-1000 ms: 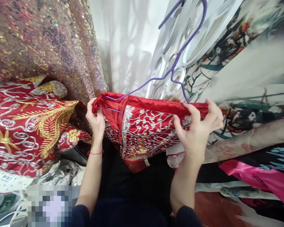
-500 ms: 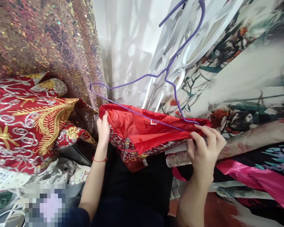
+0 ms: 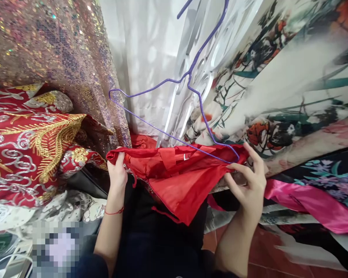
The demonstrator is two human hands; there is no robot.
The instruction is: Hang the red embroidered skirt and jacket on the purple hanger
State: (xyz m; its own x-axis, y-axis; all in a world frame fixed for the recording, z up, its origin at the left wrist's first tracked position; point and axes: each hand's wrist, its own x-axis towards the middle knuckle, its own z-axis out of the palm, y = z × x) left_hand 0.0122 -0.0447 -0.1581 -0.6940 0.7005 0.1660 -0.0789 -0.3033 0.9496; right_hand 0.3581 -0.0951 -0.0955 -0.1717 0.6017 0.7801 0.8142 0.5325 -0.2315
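Note:
A red skirt with a shiny lining and a small white label is stretched between my hands, its inside facing up. At its left end my left hand pinches the waistband, thumb on top. My right hand grips the right end near the corner of a purple hanger, its fingers partly spread; the fingertips behind the cloth are hidden. The hanger's right corner lies against the red cloth. Its left corner stands free above the waistband, and its hook rises toward the top edge.
On the left lies a red embroidered garment beneath a sequined dress. Behind the hanger are a white curtain and white openwork panel. Floral fabric and a pink sash fill the right; floor tiles show below.
The hanger has shifted left and its left corner now stands clear above the cloth. The skirt's front flap has dropped, showing more red lining. Both hands moved slightly left and lower.

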